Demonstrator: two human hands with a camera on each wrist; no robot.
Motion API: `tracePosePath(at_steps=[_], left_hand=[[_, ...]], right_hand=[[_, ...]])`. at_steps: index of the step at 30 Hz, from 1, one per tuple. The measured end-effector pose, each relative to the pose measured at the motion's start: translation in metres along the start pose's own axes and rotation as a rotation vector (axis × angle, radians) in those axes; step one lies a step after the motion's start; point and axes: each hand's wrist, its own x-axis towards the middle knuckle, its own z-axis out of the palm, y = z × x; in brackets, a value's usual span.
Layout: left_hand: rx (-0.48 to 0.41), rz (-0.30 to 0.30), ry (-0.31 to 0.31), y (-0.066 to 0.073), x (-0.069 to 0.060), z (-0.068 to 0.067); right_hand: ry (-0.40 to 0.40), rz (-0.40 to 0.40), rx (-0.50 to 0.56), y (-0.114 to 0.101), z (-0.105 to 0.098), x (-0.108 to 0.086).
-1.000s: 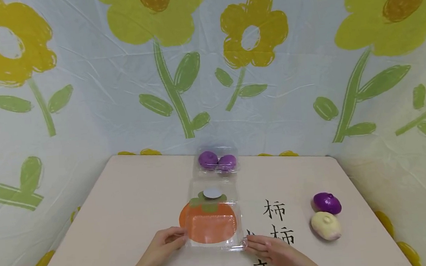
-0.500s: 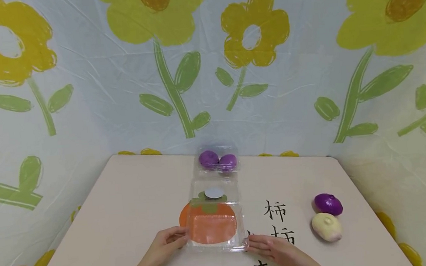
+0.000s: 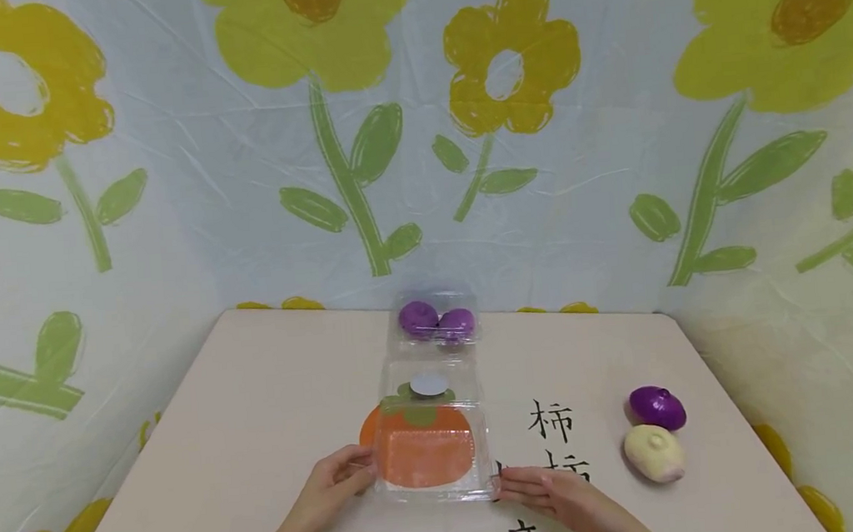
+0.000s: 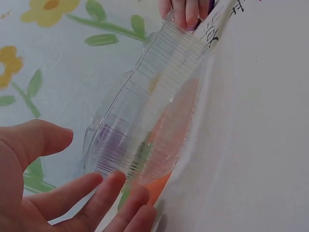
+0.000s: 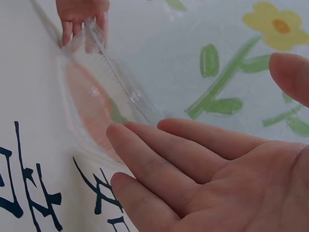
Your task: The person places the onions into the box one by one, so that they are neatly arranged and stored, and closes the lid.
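Observation:
A clear plastic clamshell box lies opened flat over the orange persimmon print, its lid at the far side bearing a pale round sticker. At the box's near left corner is my left hand, fingers relaxed; in the left wrist view its fingertips meet the ribbed plastic side and the thumb stands off it. My right hand is beside the near right corner with fingers straight, and in the right wrist view the palm holds nothing. Whether the right fingertips touch the box I cannot tell.
Behind the opened box, a second clear box holds two purple onion-like pieces. On the right of the table lie a dark purple onion and a cream one. A flowered cloth hangs behind.
My right hand has shifted slightly to the right, away from the box's corner. My left hand's fingers have risen a little at the left edge. The box has barely moved.

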Motion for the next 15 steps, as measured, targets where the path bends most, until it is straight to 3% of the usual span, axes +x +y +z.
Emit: tracePosePath(at_steps=[7, 15], left_hand=[[-0.020, 0.036, -0.006, 0.0001, 0.0020, 0.0036], [-0.069, 0.024, -0.090, -0.0011, 0.0037, 0.0058]], right_hand=[[0.141, 0.001, -0.061, -0.0025, 0.0016, -0.0007], [0.172, 0.039, -0.071, -0.0016, 0.0070, 0.0035]])
